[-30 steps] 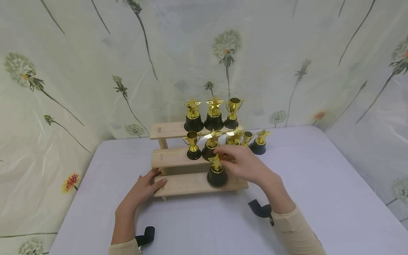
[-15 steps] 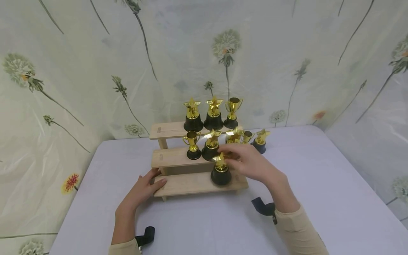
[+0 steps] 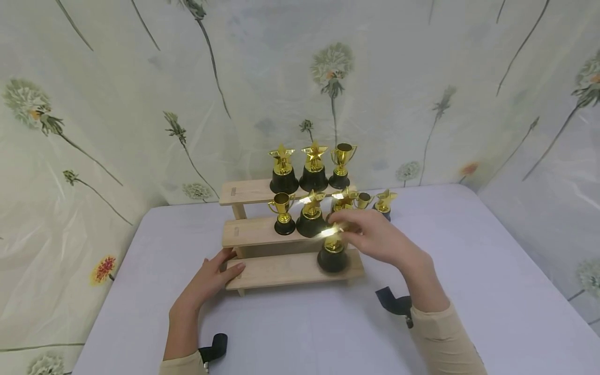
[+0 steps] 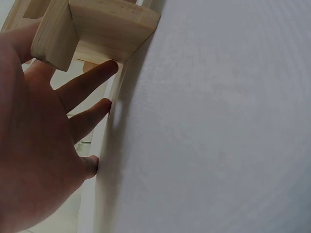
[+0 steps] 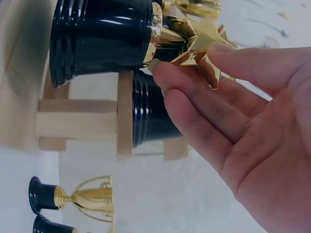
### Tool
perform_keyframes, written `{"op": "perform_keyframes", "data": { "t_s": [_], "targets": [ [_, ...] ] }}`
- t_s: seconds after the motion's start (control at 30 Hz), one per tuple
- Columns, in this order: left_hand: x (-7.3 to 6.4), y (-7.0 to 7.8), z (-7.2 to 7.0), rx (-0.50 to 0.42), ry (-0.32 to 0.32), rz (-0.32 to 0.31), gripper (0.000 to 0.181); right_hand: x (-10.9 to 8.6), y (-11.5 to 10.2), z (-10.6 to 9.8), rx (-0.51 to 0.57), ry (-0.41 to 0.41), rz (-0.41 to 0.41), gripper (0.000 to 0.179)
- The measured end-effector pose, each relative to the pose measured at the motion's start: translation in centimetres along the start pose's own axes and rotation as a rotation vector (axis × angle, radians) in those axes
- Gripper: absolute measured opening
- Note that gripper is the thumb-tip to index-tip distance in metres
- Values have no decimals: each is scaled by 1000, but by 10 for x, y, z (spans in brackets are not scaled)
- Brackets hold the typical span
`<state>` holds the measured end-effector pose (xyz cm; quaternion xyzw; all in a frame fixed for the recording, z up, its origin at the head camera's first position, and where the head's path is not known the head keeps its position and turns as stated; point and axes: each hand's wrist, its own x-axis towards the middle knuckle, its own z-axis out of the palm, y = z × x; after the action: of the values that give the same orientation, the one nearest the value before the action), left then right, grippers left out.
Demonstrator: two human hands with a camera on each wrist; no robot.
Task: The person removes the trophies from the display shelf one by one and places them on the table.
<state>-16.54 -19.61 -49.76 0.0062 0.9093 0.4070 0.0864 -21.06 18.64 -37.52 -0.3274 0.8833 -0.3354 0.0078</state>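
A three-step wooden shelf [image 3: 276, 269] stands on the table. My left hand [image 3: 210, 278] grips its lower left end, thumb on the lowest step; in the left wrist view the other fingers [image 4: 86, 86] spread beside and below the wood. With thumb and fingertips, my right hand [image 3: 382, 238] pinches the gold star of a black-based star trophy [image 3: 333, 260]. That trophy is upright at the right part of the lowest step; its black base [image 5: 104, 36] shows large in the right wrist view. The star is partly hidden by fingers and glare.
The top step bears two star trophies [image 3: 314, 174] and a cup trophy [image 3: 341, 177]. On the middle step are a cup trophy [image 3: 283, 216] and star trophies [image 3: 309, 221]. More trophies, including a small cup [image 5: 92, 199], stand on the table behind the right hand.
My right hand has slid the star trophy rightward along the lowest step, from nearer the middle toward the right end. The left hand has stayed in place on the shelf.
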Motion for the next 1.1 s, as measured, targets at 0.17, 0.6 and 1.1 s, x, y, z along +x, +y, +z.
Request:
{"op": "perform_keyframes", "data": {
  "t_s": [0.17, 0.6, 1.1],
  "targets": [
    [0, 0, 0, -8, -1, -8, 79, -3, 3, -8, -19, 8, 52, 36],
    [2, -3, 1, -1, -2, -7, 79, -9, 10, -21, 18, 20, 96, 35],
    [2, -2, 0, -2, -3, -4, 78, -15, 15, -31, 26, 10, 165, 37]
  ]
}}
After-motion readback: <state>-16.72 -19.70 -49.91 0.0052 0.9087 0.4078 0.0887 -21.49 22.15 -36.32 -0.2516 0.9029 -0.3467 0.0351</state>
